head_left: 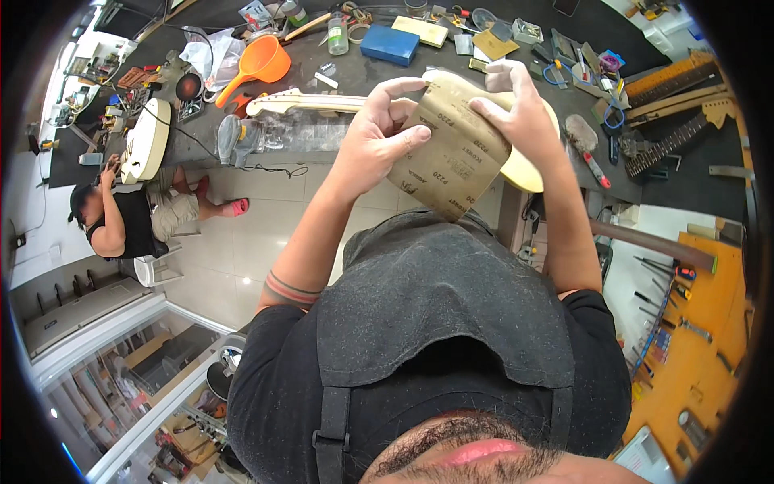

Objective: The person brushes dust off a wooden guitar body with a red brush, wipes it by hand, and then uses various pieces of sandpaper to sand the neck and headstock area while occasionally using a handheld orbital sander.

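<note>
A sheet of brown sandpaper [451,153], its printed back facing up, is held between both hands above the near edge of the bench. My left hand [379,137] pinches its left side, thumb on top. Dusty with white powder, my right hand [520,113] grips the upper right edge with the thumb pressed on the sheet. Behind the sheet lies a cream electric guitar, its body [528,173] partly covered by the paper and my right hand. The guitar's pale neck [310,102] points left across the bench.
An orange dipper [262,60], a blue block [389,44] and a clear bottle [337,36] stand farther back. Guitar necks [677,137] lie at the right. A red-handled tool [597,169] is near the right edge. At left, a seated person [121,218] works beside another cream guitar body [147,141].
</note>
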Demonstrator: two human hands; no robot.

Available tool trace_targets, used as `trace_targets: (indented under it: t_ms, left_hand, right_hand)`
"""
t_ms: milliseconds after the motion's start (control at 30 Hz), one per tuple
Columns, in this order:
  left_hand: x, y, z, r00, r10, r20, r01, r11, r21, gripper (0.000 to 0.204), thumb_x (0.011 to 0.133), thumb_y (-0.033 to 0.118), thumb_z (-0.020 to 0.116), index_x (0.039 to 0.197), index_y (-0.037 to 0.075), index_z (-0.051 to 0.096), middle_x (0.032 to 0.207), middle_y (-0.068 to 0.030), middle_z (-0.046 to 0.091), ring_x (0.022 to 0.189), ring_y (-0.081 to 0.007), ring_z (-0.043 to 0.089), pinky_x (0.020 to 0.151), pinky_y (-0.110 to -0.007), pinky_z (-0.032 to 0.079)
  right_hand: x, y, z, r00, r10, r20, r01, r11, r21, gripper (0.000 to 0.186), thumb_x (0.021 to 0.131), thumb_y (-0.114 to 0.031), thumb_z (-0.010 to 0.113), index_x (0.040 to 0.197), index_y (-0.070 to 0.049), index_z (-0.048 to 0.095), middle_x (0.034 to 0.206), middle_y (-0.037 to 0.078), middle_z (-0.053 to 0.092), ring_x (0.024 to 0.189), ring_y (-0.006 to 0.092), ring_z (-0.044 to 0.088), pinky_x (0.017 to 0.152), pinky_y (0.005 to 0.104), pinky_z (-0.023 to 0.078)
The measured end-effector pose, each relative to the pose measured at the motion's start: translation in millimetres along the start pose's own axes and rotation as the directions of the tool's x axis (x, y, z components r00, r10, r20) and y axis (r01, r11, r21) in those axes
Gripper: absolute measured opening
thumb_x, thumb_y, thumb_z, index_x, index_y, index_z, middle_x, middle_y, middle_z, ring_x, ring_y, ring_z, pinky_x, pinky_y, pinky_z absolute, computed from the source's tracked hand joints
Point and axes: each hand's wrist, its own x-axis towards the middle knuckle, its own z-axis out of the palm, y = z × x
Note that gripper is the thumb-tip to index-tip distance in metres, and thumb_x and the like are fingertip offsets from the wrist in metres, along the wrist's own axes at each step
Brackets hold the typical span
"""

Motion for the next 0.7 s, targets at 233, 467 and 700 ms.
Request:
trace_targets:
  t_ms: [233, 467, 700]
  left_hand:
    - [59, -21, 53, 0.960, 0.005, -0.278, 0.004, 0.999, 0.034, 0.056, 0.103, -0.002, 0.072, 0.153, 0.001, 0.046, 0.117, -0.0153, 0.076, 0.106, -0.0156, 0.073, 0.093, -0.030, 0.059]
    - [95, -36, 89, 0.918, 0.064, -0.392, -0.041, 0.997, 0.068, 0.056, 0.102, -0.005, 0.075, 0.151, 0.000, 0.049, 0.120, -0.0160, 0.077, 0.110, -0.0168, 0.073, 0.096, -0.031, 0.059]
    - [109, -56, 92, 0.891, 0.157, -0.425, -0.039, 0.961, 0.273, 0.048, 0.099, -0.004, 0.079, 0.143, -0.001, 0.060, 0.123, -0.0145, 0.075, 0.111, -0.0173, 0.072, 0.097, -0.031, 0.058]
  right_hand:
    - [16, 39, -42, 0.916, -0.389, 0.102, 0.401, 0.901, -0.167, 0.019, 0.097, -0.021, 0.079, 0.113, -0.012, 0.078, 0.140, 0.010, 0.071, 0.125, 0.0351, 0.066, 0.122, 0.0553, 0.040]
    - [40, 51, -68, 0.882, -0.447, 0.150, 0.470, 0.857, -0.212, 0.048, 0.093, -0.037, 0.082, 0.128, -0.005, 0.074, 0.148, 0.014, 0.069, 0.132, 0.0360, 0.068, 0.118, 0.0491, 0.046]
    - [57, 73, -80, 0.863, -0.469, 0.187, 0.495, 0.860, -0.124, 0.035, 0.090, -0.024, 0.084, 0.119, -0.005, 0.076, 0.118, 0.014, 0.079, 0.111, 0.0332, 0.074, 0.100, 0.0456, 0.054]
